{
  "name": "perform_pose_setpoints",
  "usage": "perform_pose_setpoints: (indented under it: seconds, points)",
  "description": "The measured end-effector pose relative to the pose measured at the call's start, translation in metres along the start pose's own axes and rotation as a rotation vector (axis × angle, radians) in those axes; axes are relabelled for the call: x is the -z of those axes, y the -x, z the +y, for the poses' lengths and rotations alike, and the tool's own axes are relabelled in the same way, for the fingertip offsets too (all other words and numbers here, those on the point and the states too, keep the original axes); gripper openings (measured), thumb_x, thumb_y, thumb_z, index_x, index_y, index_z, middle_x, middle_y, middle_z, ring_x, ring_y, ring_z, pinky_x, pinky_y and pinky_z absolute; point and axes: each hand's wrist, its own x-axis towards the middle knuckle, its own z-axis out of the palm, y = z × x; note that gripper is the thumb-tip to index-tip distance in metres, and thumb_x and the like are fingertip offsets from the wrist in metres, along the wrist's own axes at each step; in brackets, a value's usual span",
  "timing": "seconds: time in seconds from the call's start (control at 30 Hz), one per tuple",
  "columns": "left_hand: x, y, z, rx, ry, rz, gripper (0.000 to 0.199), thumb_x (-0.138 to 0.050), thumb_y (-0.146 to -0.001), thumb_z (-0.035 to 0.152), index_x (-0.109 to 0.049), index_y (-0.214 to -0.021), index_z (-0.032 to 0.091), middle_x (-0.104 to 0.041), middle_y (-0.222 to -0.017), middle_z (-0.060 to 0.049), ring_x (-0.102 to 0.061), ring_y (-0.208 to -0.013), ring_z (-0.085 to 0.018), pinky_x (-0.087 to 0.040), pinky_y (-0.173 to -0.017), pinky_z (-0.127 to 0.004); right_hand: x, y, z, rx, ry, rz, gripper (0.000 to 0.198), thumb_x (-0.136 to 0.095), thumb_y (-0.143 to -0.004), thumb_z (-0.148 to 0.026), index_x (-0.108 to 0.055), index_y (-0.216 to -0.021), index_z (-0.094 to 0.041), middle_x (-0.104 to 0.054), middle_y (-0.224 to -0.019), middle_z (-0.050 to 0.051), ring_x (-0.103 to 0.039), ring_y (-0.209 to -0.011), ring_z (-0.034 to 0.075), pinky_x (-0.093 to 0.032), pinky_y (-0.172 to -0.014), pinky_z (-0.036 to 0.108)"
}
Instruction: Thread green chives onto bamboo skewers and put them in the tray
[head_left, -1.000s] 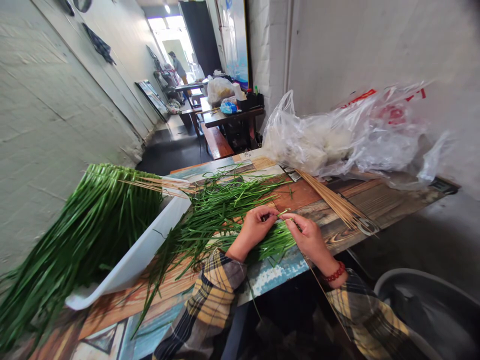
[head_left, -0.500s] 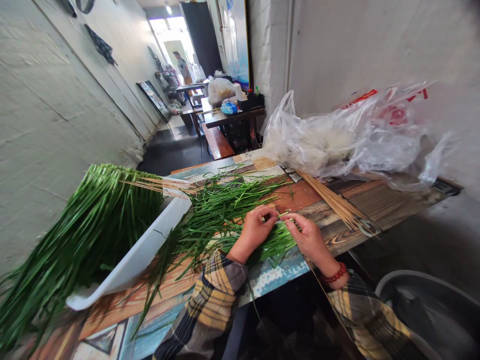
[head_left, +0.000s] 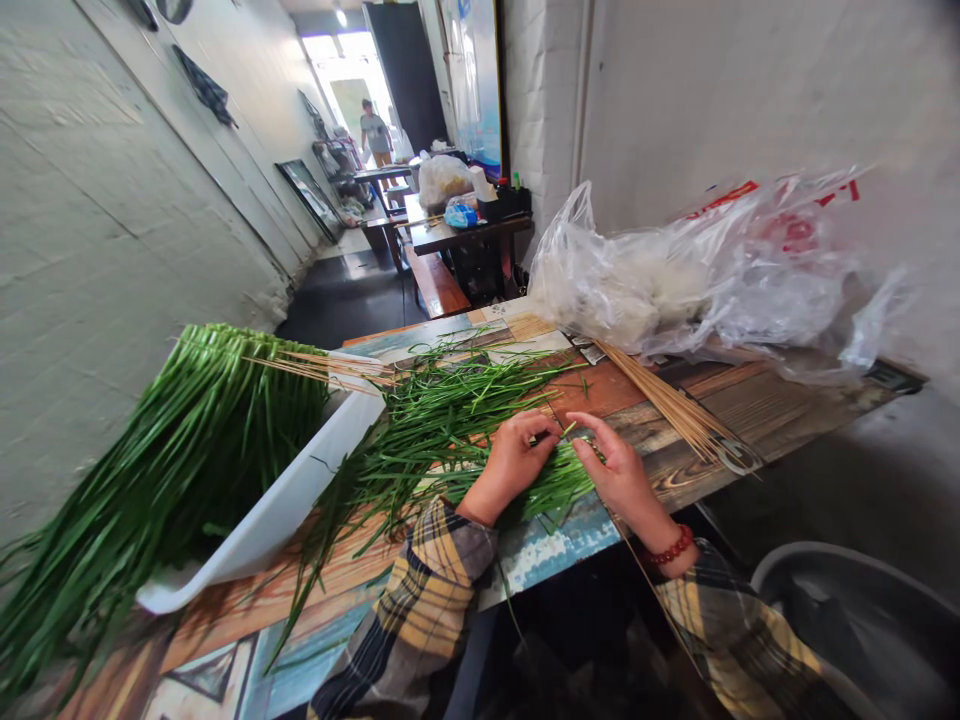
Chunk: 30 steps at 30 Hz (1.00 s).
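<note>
Now the right hand (head_left: 619, 470) has loosened, its fingers spread and lying on the loose chives (head_left: 442, 430) instead of pinching a stalk as half a second ago. The left hand (head_left: 514, 460), fingers curled together, pinches the stalk ends just beside it, so the bunch sits under both hands, bamboo skewers (head_left: 667, 400) lying beyond the right.

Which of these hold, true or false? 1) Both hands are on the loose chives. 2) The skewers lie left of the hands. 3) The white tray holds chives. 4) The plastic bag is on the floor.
1) Left hand and right hand rest on the loose chives: true.
2) False: the skewers lie to the right of the hands.
3) The white tray holds chives: true.
4) False: the plastic bag sits on the table.
</note>
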Motion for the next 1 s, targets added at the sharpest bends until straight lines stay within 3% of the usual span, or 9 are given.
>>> perform_pose_setpoints:
  seconds: [0.53,0.73,0.9,1.0]
  points:
    - [0.003,0.002,0.004,0.017,0.085,-0.075,0.015,-0.054,-0.082,0.013,-0.068,-0.078,0.015,-0.066,-0.077,-0.003,-0.059,-0.076,-0.014,-0.044,-0.073,-0.024,-0.001,-0.001,0.002,-0.020,0.062,0.020,0.023,-0.044,-0.089,-0.040,-0.055,-0.095,-0.020,-0.065,-0.088,0.005,-0.061,-0.080,0.019,-0.046,-0.071,0.029]
    - [0.012,-0.003,-0.009,0.265,0.176,0.157,0.017,-0.053,-0.082,0.018,-0.068,-0.089,0.012,-0.067,-0.075,-0.004,-0.059,-0.067,-0.012,-0.045,-0.063,-0.022,0.001,0.000,0.001,-0.042,0.052,0.008,0.031,-0.039,-0.092,-0.043,-0.056,-0.100,-0.019,-0.064,-0.078,0.003,-0.059,-0.067,0.017,-0.043,-0.063,0.027]
    - [0.018,-0.005,-0.028,0.281,-0.019,0.273,0.019,-0.051,-0.082,0.014,-0.069,-0.088,0.014,-0.067,-0.077,-0.004,-0.060,-0.072,-0.013,-0.046,-0.068,-0.023,0.001,-0.001,-0.001,-0.066,0.052,-0.027,0.035,-0.039,-0.092,-0.044,-0.059,-0.104,-0.018,-0.065,-0.076,0.003,-0.060,-0.064,0.017,-0.043,-0.059,0.027]
    - [0.020,-0.003,-0.033,0.238,-0.270,0.209,0.019,-0.051,-0.082,0.012,-0.069,-0.084,0.015,-0.066,-0.083,-0.005,-0.060,-0.080,-0.015,-0.045,-0.075,-0.026,0.000,-0.002,0.001,-0.049,0.066,-0.027,0.034,-0.040,-0.091,-0.044,-0.061,-0.098,-0.018,-0.067,-0.079,0.004,-0.062,-0.070,0.019,-0.044,-0.063,0.028]
